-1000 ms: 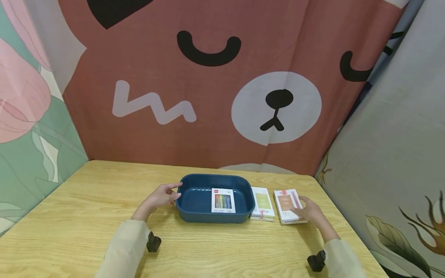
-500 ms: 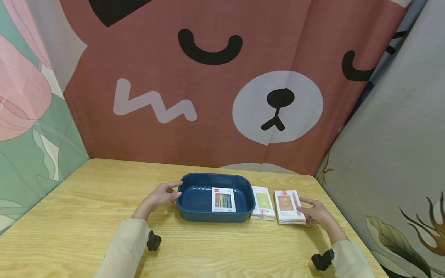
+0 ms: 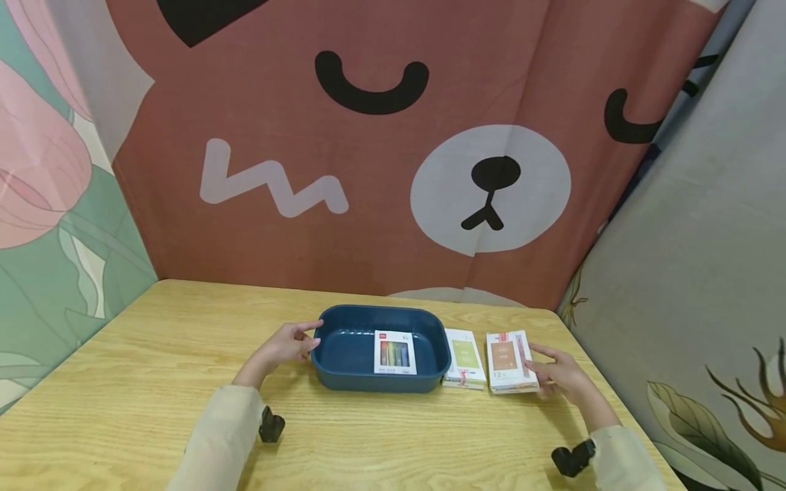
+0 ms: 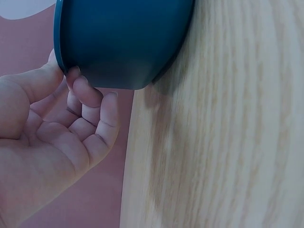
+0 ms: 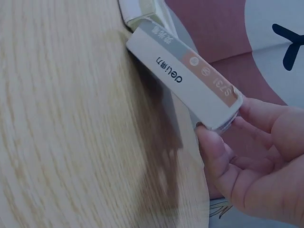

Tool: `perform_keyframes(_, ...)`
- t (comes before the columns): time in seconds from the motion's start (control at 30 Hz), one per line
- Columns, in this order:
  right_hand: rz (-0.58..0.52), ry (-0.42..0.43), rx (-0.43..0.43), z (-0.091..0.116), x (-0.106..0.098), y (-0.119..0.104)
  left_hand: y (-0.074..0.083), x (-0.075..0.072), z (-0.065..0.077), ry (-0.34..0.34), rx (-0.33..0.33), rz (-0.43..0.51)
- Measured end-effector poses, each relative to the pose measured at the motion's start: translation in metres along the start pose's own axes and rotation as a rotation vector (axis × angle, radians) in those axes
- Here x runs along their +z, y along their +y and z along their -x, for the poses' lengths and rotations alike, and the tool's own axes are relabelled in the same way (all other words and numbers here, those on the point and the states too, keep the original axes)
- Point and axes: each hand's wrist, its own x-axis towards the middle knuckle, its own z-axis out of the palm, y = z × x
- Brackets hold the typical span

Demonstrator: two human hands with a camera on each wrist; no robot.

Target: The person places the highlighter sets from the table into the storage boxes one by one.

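Observation:
My left hand (image 3: 288, 344) pinches the left rim of a dark blue rectangular basin (image 3: 374, 384), thumb and fingers on either side of the wall in the left wrist view. Inside the basin, toward its right end, lies a flat white box with colored sticks pictured on it (image 3: 395, 353). At the right, my right hand (image 3: 565, 378) pinches a white deli box with a brown panel (image 3: 506, 357) by its right edge. The right wrist view shows that box's printed side (image 5: 183, 78) tilted, with a shadow on the table below it.
Between the basin and the deli box, a white box with a green panel (image 3: 464, 356) lies close against the basin's right side. Everything is on a light wooden table (image 3: 381, 443). A cartoon-printed curtain (image 3: 368, 252) hangs behind it, and a grey one (image 3: 694, 286) on the right.
My right hand has shifted right, from over the face of the deli box to its right edge. The box has turned slightly and moved a little. My left hand and the basin stay put.

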Motion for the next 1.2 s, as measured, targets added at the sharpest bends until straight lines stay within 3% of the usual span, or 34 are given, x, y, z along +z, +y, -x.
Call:
perform_keyframes(0.4, -0.076, 0.008, -0.037, -0.003, -0.002, -0.004, 0.000, 0.000, 0.000, -0.006, -0.003, 0.023)
perform_keyframes(0.77, -0.218, -0.034, -0.094, -0.001, -0.002, -0.012, -0.002, 0.000, 0.000, -0.005, 0.002, 0.037)
perform_keyframes(1.0, -0.330, -0.020, -0.105, 0.000, 0.003, -0.019, -0.003, 0.000, 0.000, -0.001, 0.013, 0.054)
perform_keyframes(1.2, -0.361, -0.029, -0.111, 0.003, 0.011, -0.027, -0.002, 0.000, 0.000, -0.003, 0.016, 0.045)
